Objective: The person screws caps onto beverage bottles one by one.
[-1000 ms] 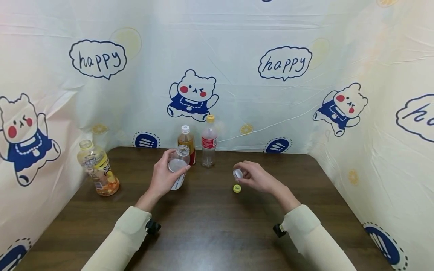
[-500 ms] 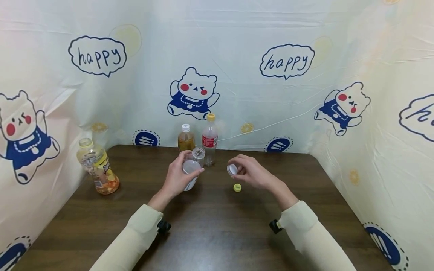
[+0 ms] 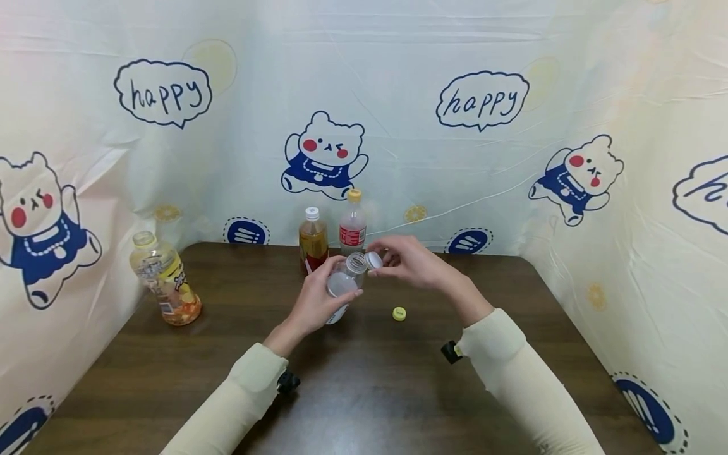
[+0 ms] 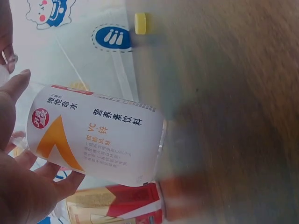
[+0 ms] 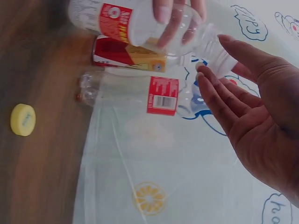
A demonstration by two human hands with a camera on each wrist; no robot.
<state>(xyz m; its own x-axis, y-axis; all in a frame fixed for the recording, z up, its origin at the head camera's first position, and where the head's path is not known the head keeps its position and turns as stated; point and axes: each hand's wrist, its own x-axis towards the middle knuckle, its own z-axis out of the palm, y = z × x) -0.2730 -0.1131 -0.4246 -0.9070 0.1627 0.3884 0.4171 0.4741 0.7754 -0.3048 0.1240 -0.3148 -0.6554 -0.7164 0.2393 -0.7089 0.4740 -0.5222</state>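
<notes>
My left hand [image 3: 315, 297] grips a clear bottle with a white label [image 4: 93, 135] round its upper body, tilted towards the right. Its mouth is uncapped. Between thumb and fingers my right hand [image 3: 418, 268] pinches a white cap [image 3: 373, 260], its inner side turned to the bottle. Cap and bottle mouth are right beside each other in the head view. In the right wrist view the right fingers [image 5: 224, 100] partly cover the cap. On the table below the right hand lies a yellow cap [image 3: 399, 314].
Behind the hands stand a white-capped bottle of amber drink [image 3: 313, 240] and a yellow-capped bottle with a red label [image 3: 352, 235]. An uncapped bottle with a yellow label [image 3: 165, 278] stands at the left of the brown table [image 3: 364, 392]. A printed curtain [image 3: 398, 126] encloses the back and sides.
The left hand has carried the bottle to the right. The right hand has brought the white cap left and up to the bottle's mouth. The yellow cap stays in place.
</notes>
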